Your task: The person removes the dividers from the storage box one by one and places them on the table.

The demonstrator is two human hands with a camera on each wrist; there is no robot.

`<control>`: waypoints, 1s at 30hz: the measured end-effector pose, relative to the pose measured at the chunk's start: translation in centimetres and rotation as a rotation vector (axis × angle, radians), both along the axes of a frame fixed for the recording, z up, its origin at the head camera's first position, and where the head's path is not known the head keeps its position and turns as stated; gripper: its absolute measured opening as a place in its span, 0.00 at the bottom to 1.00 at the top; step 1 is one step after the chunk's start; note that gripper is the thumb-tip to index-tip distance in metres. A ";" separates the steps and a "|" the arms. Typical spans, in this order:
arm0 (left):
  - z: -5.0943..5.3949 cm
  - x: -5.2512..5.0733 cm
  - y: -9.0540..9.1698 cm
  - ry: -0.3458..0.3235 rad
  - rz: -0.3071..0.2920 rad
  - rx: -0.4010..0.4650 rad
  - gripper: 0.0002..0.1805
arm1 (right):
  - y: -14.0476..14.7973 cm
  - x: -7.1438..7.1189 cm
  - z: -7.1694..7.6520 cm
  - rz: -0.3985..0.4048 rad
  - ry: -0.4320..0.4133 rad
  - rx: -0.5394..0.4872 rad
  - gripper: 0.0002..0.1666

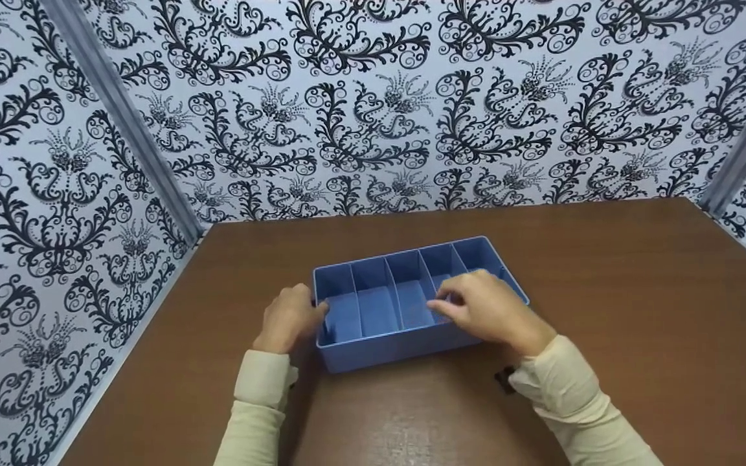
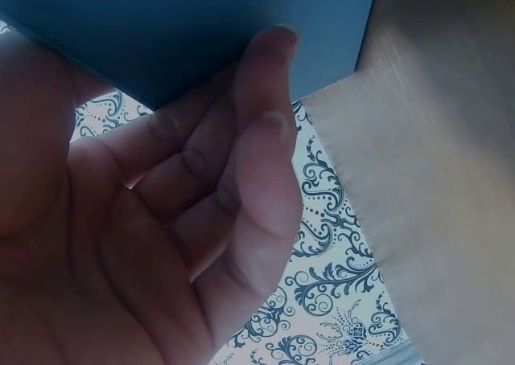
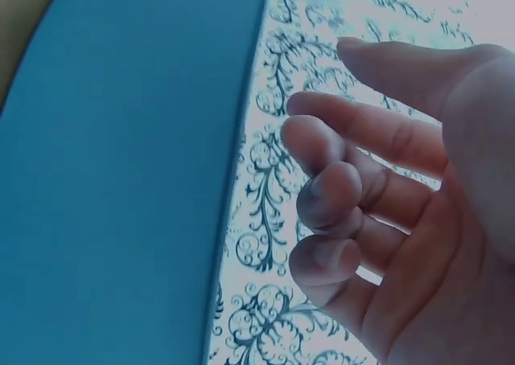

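Note:
A blue plastic box [image 1: 399, 348] with several compartments lies slightly askew on the brown table. At its left end my left hand [image 1: 290, 317] grips the wall, with the thumb over the rim and the other fingers outside. In the left wrist view, curled fingers [image 2: 265, 180] touch the blue box [image 2: 201, 35]. My right hand [image 1: 493, 307] is above the right part of the box, fingers loosely bent. Nothing is between the fingers and thumb of the right hand [image 3: 451, 252] in the right wrist view, where the box wall [image 3: 129, 180] stands apart from them.
Patterned black-and-white panels [image 1: 373, 116] rise behind the table [image 1: 638, 323] and along both sides. Grey strips [image 1: 127, 123] cover the panel corners. The visible compartments hold no items, and thin dividers [image 1: 394, 291] separate them.

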State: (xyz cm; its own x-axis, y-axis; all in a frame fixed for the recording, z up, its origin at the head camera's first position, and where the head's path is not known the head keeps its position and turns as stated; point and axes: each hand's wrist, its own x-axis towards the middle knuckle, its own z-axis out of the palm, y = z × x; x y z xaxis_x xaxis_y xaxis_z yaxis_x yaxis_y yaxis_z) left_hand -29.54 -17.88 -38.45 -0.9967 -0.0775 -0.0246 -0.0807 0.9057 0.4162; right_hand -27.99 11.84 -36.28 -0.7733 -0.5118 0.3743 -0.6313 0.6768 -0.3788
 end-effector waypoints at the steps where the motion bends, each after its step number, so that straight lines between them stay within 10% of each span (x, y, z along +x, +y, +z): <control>1: 0.0 0.0 0.0 0.000 -0.001 -0.003 0.18 | 0.3 -0.1 0.1 -0.010 -0.017 -0.010 0.10; 30: -0.1 0.0 0.2 -0.021 0.019 0.028 0.18 | 3.2 -3.4 0.7 -0.264 -0.206 -0.044 0.17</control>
